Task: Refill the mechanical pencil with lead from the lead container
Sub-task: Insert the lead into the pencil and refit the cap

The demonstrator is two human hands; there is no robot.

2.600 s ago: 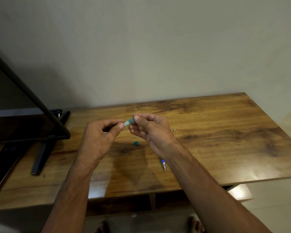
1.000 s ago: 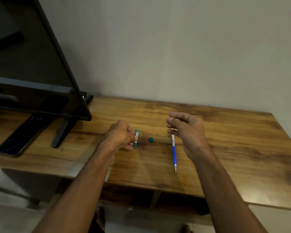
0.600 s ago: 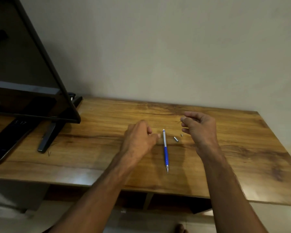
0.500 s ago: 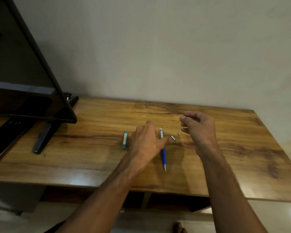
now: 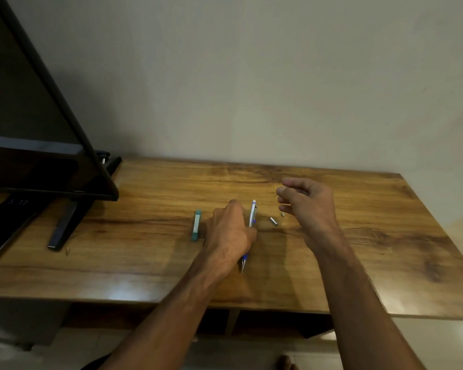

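Note:
The blue and silver mechanical pencil (image 5: 252,213) lies on the wooden table (image 5: 358,249), tip toward me. My left hand (image 5: 230,231) rests over its middle with the fingers closing around the barrel. The teal lead container (image 5: 196,228) lies flat just left of that hand. My right hand (image 5: 306,202) hovers to the right, thumb and forefinger pinched on a thin lead (image 5: 276,194). A small silver pencil cap (image 5: 273,221) and a tiny eraser piece (image 5: 283,214) lie between the pencil and my right hand.
A black monitor (image 5: 38,145) on a stand fills the left side of the table, with a dark phone (image 5: 3,231) lying under it. The wall runs along the table's far edge. My foot (image 5: 285,363) shows below the front edge.
My left hand put the lead container down on the table and moved right onto the pencil. My right hand drew a lead out and stays raised, still pinching it.

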